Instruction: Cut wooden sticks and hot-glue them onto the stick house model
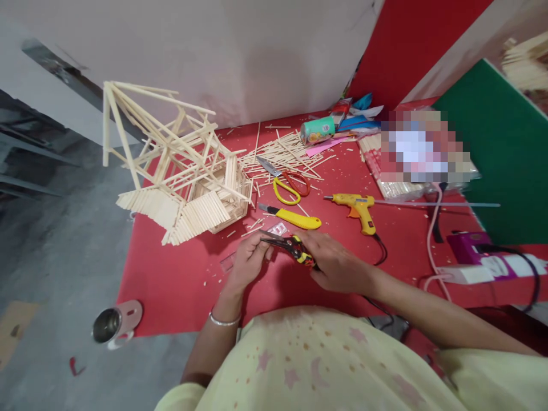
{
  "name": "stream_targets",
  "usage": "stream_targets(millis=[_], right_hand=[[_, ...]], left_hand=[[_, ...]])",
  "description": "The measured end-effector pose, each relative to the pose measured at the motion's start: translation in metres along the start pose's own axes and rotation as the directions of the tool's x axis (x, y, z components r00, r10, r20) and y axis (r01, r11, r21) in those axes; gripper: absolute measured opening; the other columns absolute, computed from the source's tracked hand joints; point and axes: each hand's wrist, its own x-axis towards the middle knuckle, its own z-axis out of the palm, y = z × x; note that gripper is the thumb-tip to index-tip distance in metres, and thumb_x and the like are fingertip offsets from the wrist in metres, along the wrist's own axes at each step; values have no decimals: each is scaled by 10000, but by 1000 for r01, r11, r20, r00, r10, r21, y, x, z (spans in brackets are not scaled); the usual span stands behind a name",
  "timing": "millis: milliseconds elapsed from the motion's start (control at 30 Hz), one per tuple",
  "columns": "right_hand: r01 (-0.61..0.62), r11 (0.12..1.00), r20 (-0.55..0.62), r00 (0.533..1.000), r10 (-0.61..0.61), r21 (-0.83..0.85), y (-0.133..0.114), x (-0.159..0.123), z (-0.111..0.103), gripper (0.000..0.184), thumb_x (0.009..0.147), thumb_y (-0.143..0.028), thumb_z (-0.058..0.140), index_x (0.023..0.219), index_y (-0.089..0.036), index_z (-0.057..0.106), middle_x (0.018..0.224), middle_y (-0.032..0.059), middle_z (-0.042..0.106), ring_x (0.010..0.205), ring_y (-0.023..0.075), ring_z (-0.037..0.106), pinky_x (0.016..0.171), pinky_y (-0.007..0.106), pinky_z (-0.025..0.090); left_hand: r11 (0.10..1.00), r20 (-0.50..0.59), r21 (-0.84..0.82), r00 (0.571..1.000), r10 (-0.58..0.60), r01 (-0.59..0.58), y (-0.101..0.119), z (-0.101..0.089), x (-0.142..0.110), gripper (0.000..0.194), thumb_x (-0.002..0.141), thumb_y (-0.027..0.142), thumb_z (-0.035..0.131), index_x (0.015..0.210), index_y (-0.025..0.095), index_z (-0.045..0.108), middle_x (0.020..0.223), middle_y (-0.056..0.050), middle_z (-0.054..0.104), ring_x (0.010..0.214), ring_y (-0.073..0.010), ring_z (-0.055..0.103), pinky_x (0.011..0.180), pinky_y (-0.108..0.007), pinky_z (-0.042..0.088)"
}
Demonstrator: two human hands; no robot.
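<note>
My right hand (329,260) is wrapped round the yellow-and-black handles of a pair of snips (293,246), whose dark blades point left. The blades reach to the fingers of my left hand (249,258), which are pinched together; what lies between them is too small to make out. Beneath my hands a clear plastic strip (226,262), perhaps a ruler, shows partly on the red table. Just beyond lies a yellow utility knife (297,218). Scissors (286,181) with one red and one yellow handle rest behind it.
A wooden stick structure (171,160) stands on the left of the red table (171,291). Loose sticks (286,151) and a green can (317,130) lie at the back. A yellow glue gun (355,208) trails its cable on the right. A mug (117,322) sits at the left corner.
</note>
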Motion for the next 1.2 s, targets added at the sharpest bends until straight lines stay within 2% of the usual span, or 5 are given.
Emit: stream_targets(millis=[533,867,967,1133,1200], right_hand=[[-14,995,88,996,5,102,-7,6,1,906,685,-82,542,1555,-175,308,1419,177,547,1325,335,522,1078,533,470],[-95,991,73,993,88,99,-12,5,9,692,701,-46,496,1386,-132,454,1254,193,648,1180,321,631,993,511,527],[-101,995,82,992,99,24,-10,7,7,788,701,-77,533,1474,-133,389,1368,216,583,1277,358,565,1028,547,498],[-96,995,78,992,96,-4,-7,11,5,900,714,-87,539,1570,-126,263,1455,227,508,1355,367,491,1070,564,458],[-94,996,73,993,94,2,-8,12,5,915,714,-85,536,1581,-142,250,1452,220,512,1351,366,489,1065,565,458]], left_hand=[[1000,-23,-9,1000,5,-6,-2,-4,-4,344,999,447,517,818,183,644,593,24,527,533,-116,493,580,-267,428],[997,-38,71,998,41,-38,2,-6,-5,355,995,400,527,731,176,606,564,25,527,525,-112,479,562,-254,391],[999,-49,40,999,22,-20,2,-4,-5,350,994,406,532,753,172,631,614,3,573,579,-125,525,605,-260,426],[1000,-55,4,998,10,-10,3,-5,-3,236,931,386,647,983,172,731,925,-73,725,841,-183,647,795,-303,507],[1000,-69,-11,998,6,-7,0,-6,-3,222,925,376,654,948,172,737,877,-62,719,804,-177,646,775,-298,512]])
